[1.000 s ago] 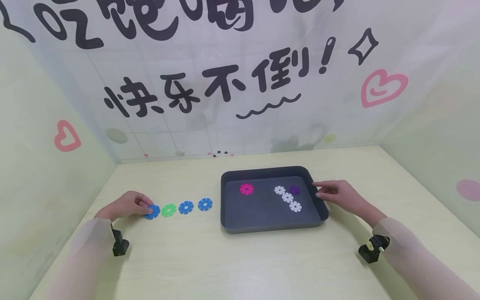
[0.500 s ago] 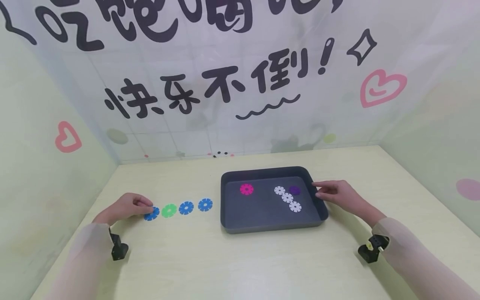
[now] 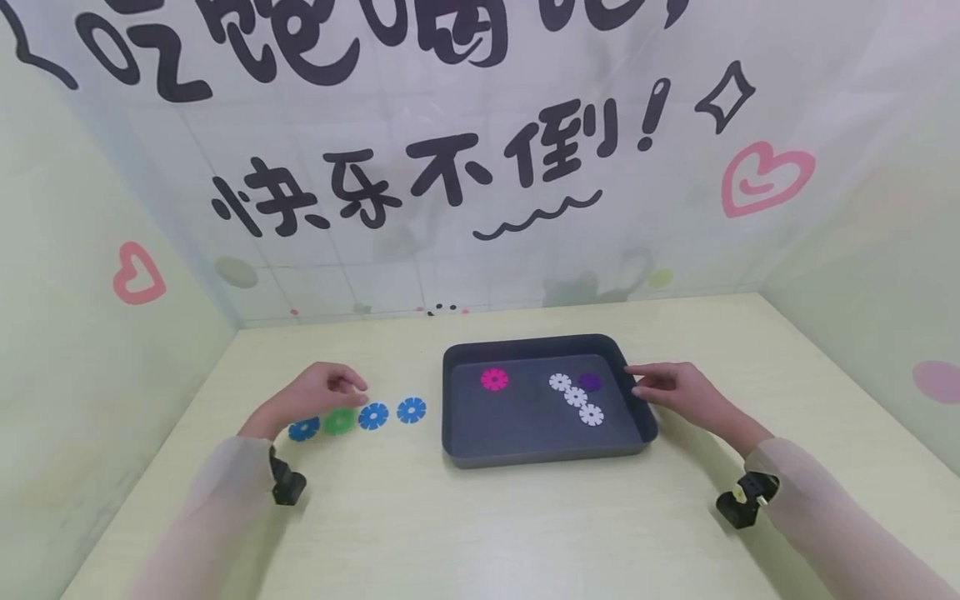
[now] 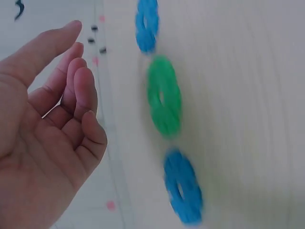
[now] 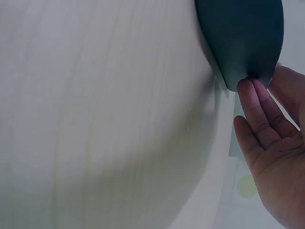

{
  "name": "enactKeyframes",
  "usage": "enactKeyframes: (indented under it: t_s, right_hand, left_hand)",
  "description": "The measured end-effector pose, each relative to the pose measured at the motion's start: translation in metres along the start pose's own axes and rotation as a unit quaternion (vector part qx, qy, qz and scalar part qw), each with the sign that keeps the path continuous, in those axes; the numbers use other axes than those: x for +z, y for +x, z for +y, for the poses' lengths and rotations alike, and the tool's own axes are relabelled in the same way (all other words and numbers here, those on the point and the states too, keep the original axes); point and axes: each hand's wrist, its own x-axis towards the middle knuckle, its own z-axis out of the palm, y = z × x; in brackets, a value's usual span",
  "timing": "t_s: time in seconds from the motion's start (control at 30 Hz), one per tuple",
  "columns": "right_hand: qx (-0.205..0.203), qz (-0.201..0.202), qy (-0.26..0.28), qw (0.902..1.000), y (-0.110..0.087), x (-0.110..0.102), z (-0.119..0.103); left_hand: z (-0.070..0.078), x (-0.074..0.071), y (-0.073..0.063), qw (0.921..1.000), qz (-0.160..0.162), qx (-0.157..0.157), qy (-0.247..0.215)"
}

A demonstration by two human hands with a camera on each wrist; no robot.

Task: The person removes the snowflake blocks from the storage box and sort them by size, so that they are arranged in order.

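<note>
My left hand (image 3: pixel 311 392) is raised over the row of slotted plastic discs on the table, holding nothing, its fingers relaxed. Below it lie a blue disc (image 3: pixel 303 429) at the left end and a green disc (image 3: pixel 339 422); two more blue discs (image 3: pixel 373 416) (image 3: pixel 411 410) continue the row to the right. The left wrist view shows the bare palm beside the green disc (image 4: pixel 164 95). My right hand (image 3: pixel 678 387) pinches the right wall of the dark grey tray (image 3: pixel 517 433), with fingertips against its outer side (image 5: pixel 248 43).
Inside the tray are a pink disc (image 3: pixel 494 380), a purple disc (image 3: pixel 590 382) and a diagonal line of white discs (image 3: pixel 575 397). A printed backdrop (image 3: pixel 480 267) rises behind the table (image 3: pixel 480 533), and side panels stand left and right.
My left hand has let go of the leftmost blue disc, lifted and moved right over the green disc. The blue disc stays at the row's left end. My right hand has stayed at the tray.
</note>
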Motion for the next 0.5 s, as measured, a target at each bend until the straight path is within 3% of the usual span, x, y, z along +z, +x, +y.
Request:
enactKeyframes:
  t_s: [0.37, 0.5]
  right_hand:
    - [0.000, 0.000, 0.000, 1.0000, 0.000, 0.001, 0.000]
    - [0.002, -0.001, 0.000, 1.0000, 0.000, 0.001, 0.000]
  left_hand:
    - [0.072, 0.047, 0.040, 0.9944, -0.053, 0.091, -0.010]
    - [0.089, 0.059, 0.055, 0.9922, -0.072, 0.099, -0.020]
